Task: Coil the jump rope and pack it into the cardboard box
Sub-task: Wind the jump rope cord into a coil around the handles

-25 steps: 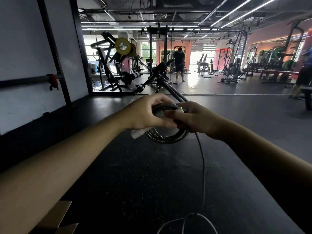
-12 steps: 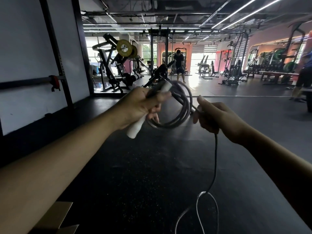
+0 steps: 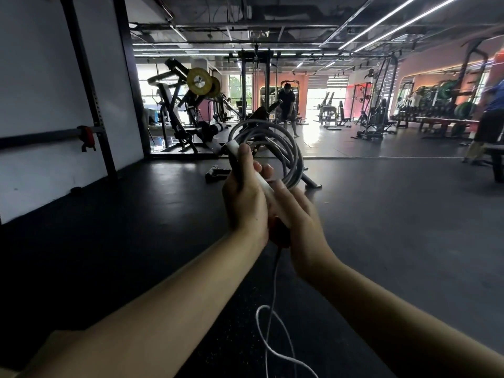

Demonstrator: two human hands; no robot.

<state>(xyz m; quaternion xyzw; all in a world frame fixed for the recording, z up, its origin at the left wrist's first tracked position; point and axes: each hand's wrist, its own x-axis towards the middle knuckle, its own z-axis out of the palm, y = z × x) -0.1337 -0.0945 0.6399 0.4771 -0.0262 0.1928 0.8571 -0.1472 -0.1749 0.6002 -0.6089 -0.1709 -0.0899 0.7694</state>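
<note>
The grey jump rope (image 3: 275,148) is wound into several loops that stand up in front of me. My left hand (image 3: 245,197) grips the white handle (image 3: 264,184) together with the coil's base, thumb up along the handle. My right hand (image 3: 297,214) is pressed against it from the right and holds the rope low down. The loose tail (image 3: 268,331) hangs from between my hands and curls at the bottom of the view. A corner of the cardboard box (image 3: 51,342) shows at the bottom left, mostly hidden by my left forearm.
Dark rubber gym floor (image 3: 381,227) spreads ahead. A black rack upright (image 3: 90,85) with a bar stands on the left wall. Weight machines (image 3: 188,113) stand behind the coil. One person (image 3: 287,105) stands far back, another (image 3: 488,118) at the right edge.
My hands have come together and the coil has turned upright. The right hand, apart and holding the tail half a second ago, now presses against the left. The tail hangs lower between them.
</note>
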